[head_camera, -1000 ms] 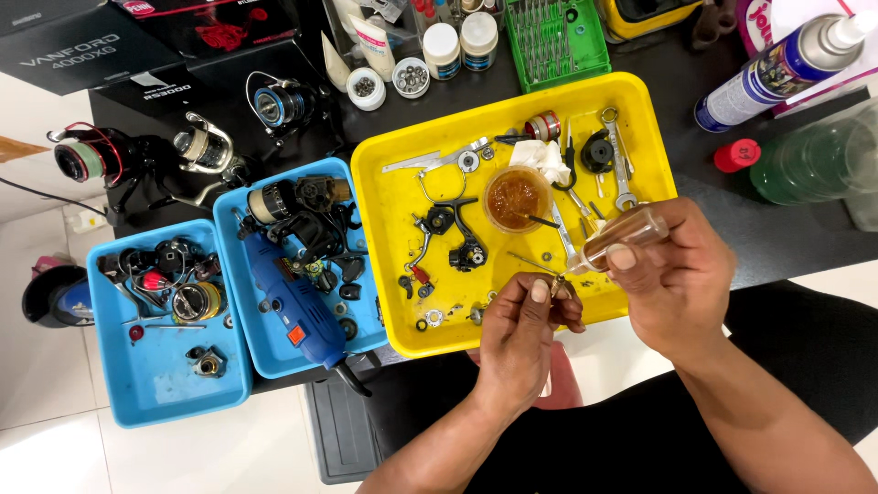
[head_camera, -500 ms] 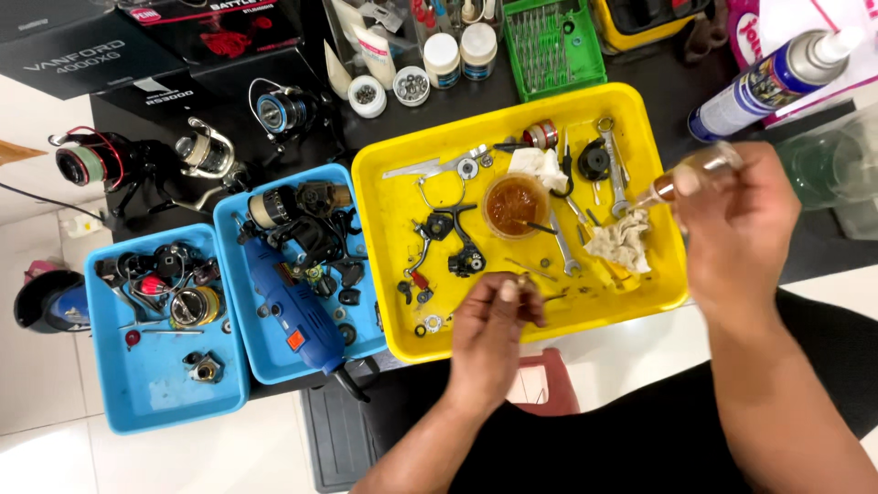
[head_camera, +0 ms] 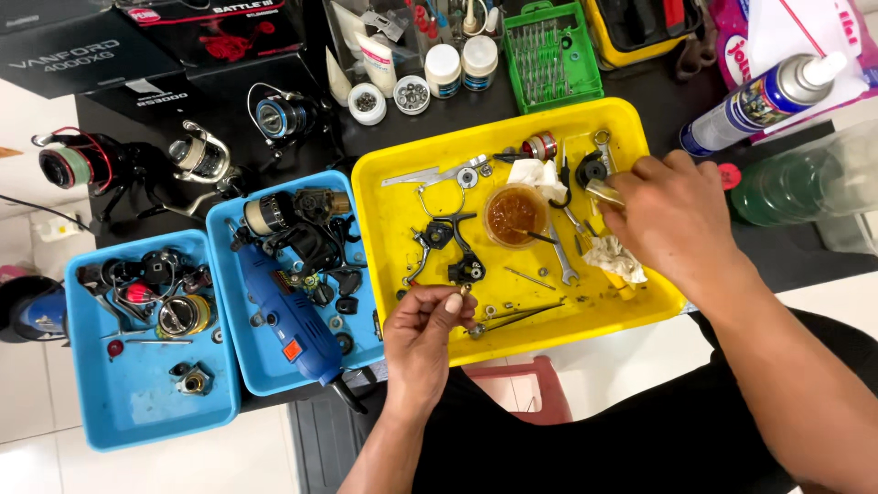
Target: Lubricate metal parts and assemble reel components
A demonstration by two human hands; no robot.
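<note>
The left hand is pinching a small brass part between its fingertips just over the near edge of the yellow tray. Farther in, the right hand is closing on a small metal piece beside a crumpled rag. The work is looking only partway through: reel parts, a wrench and a grease cup are still lying loose, nothing reassembled.

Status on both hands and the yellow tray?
Left hand pinches a small metal part over the yellow tray. Right hand grips a small brass-coloured piece. Nothing between them.
</note>
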